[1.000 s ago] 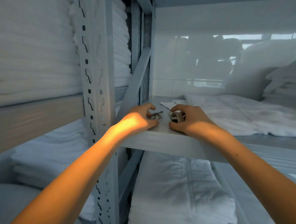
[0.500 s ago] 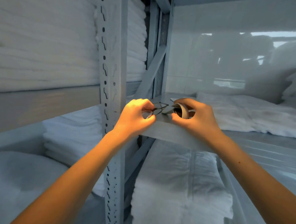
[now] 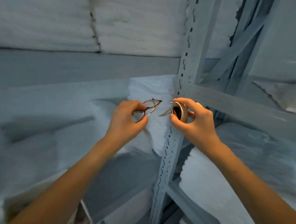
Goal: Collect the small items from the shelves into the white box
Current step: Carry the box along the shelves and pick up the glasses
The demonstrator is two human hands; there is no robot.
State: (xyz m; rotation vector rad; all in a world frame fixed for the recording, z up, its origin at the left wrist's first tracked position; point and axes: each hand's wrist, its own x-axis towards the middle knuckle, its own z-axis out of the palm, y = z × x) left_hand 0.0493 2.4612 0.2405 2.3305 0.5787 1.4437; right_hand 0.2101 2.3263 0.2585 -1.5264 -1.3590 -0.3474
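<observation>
My left hand [image 3: 127, 117] grips a pair of thin dark-framed glasses [image 3: 148, 106], held in the air in front of the shelving. My right hand [image 3: 194, 120] is closed on a roll of tape [image 3: 180, 112] with a short loose strip hanging from its left side. Both hands are at the middle of the view, close together but apart, left of and in front of the perforated metal upright [image 3: 175, 129]. At the bottom edge a corner of a white box [image 3: 80, 215] shows; I cannot tell more of it.
Stacks of folded white towels [image 3: 130, 24] fill the upper shelf and more white linen [image 3: 226, 164] lies on the lower shelves to the right. Diagonal metal braces [image 3: 238, 53] cross behind the upright. A grey shelf board [image 3: 78, 66] runs across the left.
Both hands have lifted the glasses and the tape roll off the shelf and drawn them back. The view has swung left, so the upright now stands to the right of my hands.
</observation>
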